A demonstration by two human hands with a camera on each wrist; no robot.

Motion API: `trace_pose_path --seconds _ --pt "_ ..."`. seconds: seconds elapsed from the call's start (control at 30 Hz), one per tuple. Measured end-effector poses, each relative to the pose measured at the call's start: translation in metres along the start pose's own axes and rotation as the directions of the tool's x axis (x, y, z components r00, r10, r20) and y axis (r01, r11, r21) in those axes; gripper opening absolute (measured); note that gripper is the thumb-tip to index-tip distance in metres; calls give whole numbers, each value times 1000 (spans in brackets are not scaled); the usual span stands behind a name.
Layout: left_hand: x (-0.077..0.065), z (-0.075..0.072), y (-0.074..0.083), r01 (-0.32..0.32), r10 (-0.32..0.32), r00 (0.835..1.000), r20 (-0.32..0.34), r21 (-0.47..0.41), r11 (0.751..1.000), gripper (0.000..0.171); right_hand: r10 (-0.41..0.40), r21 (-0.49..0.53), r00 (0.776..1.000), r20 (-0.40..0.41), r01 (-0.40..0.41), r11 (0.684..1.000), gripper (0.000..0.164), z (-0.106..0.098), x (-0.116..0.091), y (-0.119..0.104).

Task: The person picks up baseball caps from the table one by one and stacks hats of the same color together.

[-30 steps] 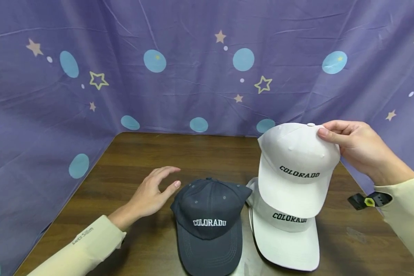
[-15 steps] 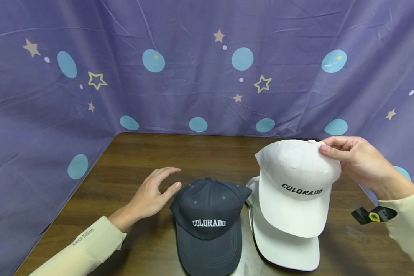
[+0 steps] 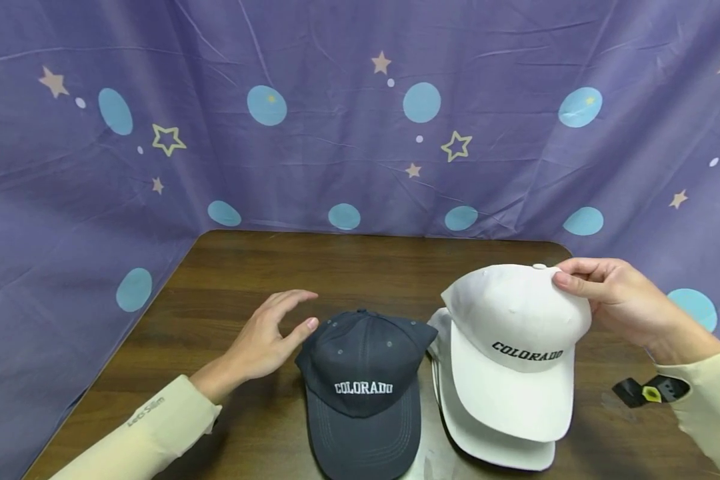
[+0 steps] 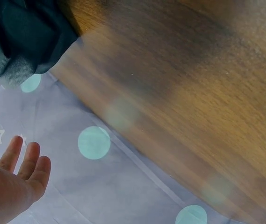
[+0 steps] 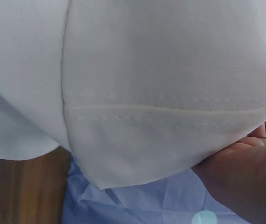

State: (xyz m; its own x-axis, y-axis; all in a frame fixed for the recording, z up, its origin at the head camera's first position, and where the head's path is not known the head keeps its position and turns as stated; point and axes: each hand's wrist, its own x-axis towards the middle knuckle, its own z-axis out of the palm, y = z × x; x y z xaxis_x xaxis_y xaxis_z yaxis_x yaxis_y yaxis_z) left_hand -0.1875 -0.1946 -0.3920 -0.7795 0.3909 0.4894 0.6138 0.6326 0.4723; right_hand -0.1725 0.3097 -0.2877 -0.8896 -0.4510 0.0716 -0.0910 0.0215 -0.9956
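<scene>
My right hand [image 3: 606,293] pinches the crown of a white baseball cap [image 3: 516,320] marked COLORADO, thumb in front and fingers behind. That cap sits over another white cap [image 3: 504,450], whose brim shows below; most of the lower one is hidden. In the right wrist view the held cap's white cloth [image 5: 170,93] fills most of the picture. My left hand [image 3: 270,333] hovers with fingers spread and thumb apart, just left of a dark navy cap [image 3: 366,360] with white COLORADO lettering. The left wrist view shows part of the dark cap [image 4: 30,37] and my left fingers.
A brown wooden table [image 3: 312,267] bears the caps, the navy one left of the white stack. Behind and beside it hangs a purple cloth [image 3: 336,120] with stars and blue dots. A black strap with a yellow piece [image 3: 651,392] is at my right cuff.
My right hand has lowered the white cap onto the lower white one, covering its lettering. My left hand and the navy cap have stayed almost where they were.
</scene>
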Motion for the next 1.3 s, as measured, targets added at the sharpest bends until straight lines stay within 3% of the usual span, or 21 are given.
trace_pose_path --seconds 0.13,0.3,0.6,0.77,1.07,1.3 --pt "-1 0 0 4 -4 1000 0 2 1000 42 47 -89 999 -12 -48 995 23 -1 1 10" --pt "-1 1 0 2 -2 1000 -5 4 1000 42 69 -241 995 -71 -84 967 15 -1 2 23" --pt "0 2 1 8 -8 1000 0 4 1000 42 41 -460 979 -200 -130 878 23 8 -1 55" --pt "2 2 1 -4 4 1000 -7 8 1000 42 -21 -527 973 -230 -106 844 22 12 -3 74" --pt "2 4 -1 -3 3 1000 -20 1 1000 40 -187 -661 940 -285 -51 749 15 17 -4 93" --pt "1 3 -2 4 -4 1000 -10 -2 1000 40 -244 -669 920 -307 -26 743 19 17 -5 94"
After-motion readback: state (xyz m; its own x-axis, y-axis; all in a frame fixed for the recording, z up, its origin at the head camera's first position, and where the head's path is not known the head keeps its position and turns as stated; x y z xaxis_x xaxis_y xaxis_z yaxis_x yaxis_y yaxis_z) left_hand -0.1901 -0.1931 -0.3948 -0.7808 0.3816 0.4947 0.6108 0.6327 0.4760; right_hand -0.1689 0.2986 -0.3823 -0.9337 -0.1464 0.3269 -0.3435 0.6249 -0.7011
